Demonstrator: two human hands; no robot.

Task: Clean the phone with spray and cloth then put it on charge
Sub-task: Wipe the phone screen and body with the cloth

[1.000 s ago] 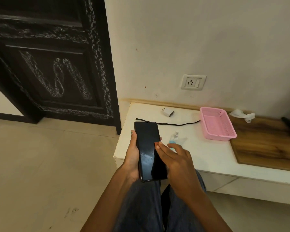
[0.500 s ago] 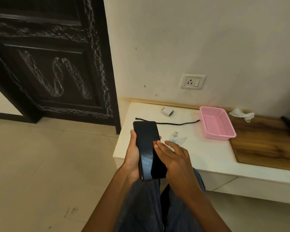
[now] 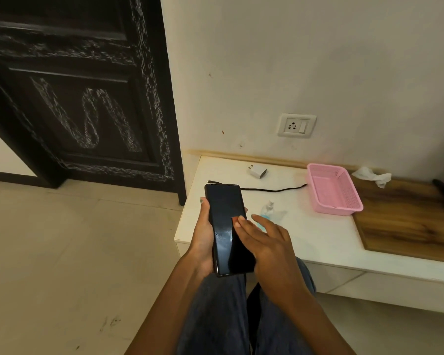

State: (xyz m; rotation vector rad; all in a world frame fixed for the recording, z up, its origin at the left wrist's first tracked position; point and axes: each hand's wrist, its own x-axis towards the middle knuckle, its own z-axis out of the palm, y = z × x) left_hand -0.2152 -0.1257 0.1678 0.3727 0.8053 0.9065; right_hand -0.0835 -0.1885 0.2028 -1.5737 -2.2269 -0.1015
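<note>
While left hand [image 3: 203,242] grips phone [image 3: 226,226] by its edges, screen up, above lap, right hand [image 3: 264,244] lies loosely spread, fingertips [image 3: 237,221] touching wet screen; spray bottle [image 3: 268,208] lying on white shelf [image 3: 318,234] just beyond hands; black cable [image 3: 269,189] and white charger [image 3: 257,171] farther back; pink basket [image 3: 333,192] at right; crumpled cloth [image 3: 372,175] on wood board [image 3: 408,221]; socket [image 3: 296,125] on wall above; dark door [image 3: 82,93] at left.
</note>
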